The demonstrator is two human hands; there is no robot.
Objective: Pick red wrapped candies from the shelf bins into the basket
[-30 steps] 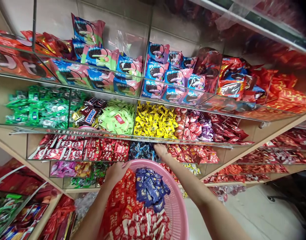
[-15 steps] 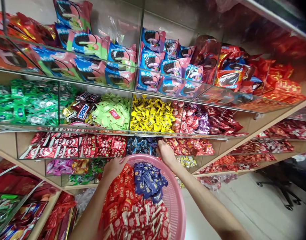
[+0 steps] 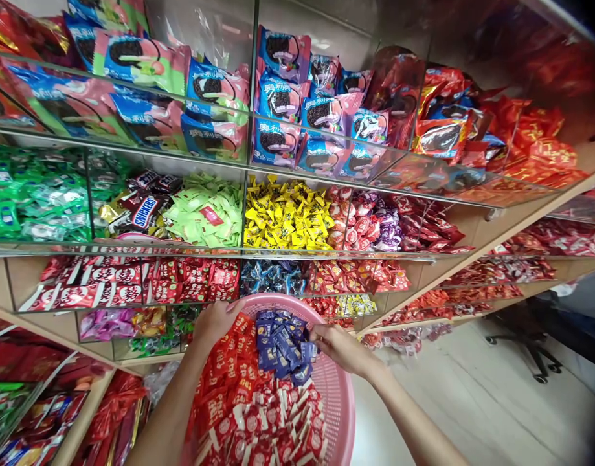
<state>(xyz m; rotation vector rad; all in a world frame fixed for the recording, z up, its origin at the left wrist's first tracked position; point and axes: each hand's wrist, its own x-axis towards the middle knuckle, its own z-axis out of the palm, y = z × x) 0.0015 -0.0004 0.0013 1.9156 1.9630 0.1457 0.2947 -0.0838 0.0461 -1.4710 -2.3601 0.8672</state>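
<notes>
The left hand (image 3: 218, 322) grips the pink basket (image 3: 344, 414) at its rim; the right hand (image 3: 336, 343), fingers curled, grasp indeterminable, is above the basket's right side, beside blue packets (image 3: 280, 343) inside.

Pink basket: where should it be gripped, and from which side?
Probably by the right rim of the pink basket, coming from the right, thumb inside and fingers outside: there the curved lip is uncovered and the perforated inner wall shows bare, while the left hand occupies the far-left rim.
</notes>
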